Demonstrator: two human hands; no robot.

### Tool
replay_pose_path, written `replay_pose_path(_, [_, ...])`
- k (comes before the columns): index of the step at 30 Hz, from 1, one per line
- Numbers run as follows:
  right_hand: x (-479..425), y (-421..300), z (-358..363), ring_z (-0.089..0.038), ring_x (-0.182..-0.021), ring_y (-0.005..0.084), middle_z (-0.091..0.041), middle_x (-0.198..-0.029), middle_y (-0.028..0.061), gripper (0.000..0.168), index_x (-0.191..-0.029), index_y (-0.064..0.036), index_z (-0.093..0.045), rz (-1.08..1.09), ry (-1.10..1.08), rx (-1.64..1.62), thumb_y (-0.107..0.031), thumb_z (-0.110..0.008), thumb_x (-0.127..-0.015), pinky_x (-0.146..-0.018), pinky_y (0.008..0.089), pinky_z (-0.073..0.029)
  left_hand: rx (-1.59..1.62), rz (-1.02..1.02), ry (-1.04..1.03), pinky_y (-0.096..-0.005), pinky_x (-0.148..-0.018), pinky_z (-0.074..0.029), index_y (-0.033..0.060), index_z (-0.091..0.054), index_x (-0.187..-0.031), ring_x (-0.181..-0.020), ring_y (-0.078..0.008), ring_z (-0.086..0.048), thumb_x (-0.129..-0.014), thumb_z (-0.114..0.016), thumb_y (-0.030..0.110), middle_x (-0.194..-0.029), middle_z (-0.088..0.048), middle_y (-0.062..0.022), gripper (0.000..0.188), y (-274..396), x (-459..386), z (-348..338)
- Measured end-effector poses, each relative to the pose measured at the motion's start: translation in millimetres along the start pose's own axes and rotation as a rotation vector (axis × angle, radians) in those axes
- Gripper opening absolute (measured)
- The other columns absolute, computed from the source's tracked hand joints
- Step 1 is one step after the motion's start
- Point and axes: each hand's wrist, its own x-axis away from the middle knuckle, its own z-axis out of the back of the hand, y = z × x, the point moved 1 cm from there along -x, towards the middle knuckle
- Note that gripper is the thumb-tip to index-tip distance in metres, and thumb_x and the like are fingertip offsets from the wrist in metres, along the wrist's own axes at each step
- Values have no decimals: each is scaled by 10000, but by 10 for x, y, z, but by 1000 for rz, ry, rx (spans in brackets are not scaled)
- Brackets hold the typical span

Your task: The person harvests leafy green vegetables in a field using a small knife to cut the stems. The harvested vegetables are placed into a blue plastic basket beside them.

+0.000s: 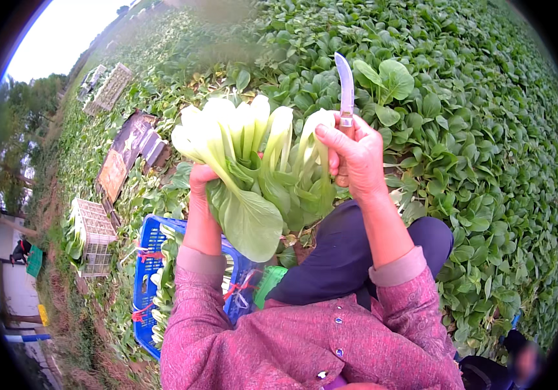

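Observation:
My left hand (203, 176) holds a bunch of several bok choy heads (245, 141), their pale stem bases up and green leaves hanging down; most of its fingers are hidden behind them. At the right end of the bunch my right hand (354, 151) grips the wooden handle of a knife (346, 92) with a curved blade that points up. The thumb and forefinger of that hand also touch the rightmost bok choy (315, 131). Uncut leafy plants stand in the ground behind the knife.
A blue plastic crate (145, 278) with bok choy inside stands by my left arm. White crates (98, 234) and flattened cardboard (113, 175) lie farther left. Dense bok choy plants (478, 170) cover the right side. One person (493, 365) is at the lower right, another (20, 251) far left.

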Motion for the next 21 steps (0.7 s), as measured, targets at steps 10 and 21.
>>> replay_pose_path(10, [408, 356, -584, -406, -402, 52, -502, -589, -24, 454, -1065, -36, -542, -59, -29, -226, -233, -797, -744, -361, 195, -294, -118, -141, 182, -393, -1013, -423, 35, -380, -1362, -1156, -265, -539, -617, -733, 132, -1271, -536, -131, 830, -195, 708, -214])
replay_pose_path(21, [662, 865, -860, -487, -656, 68, -538, -776, -24, 412, -994, -40, -567, 126, 6, 220, -324, -767, -774, -621, 211, -415, -13, -135, 166, -339, -951, -462, 42, -475, -1285, -1075, -193, -583, -656, -725, -23, -1161, -604, -69, 680, -396, 1165, -35])
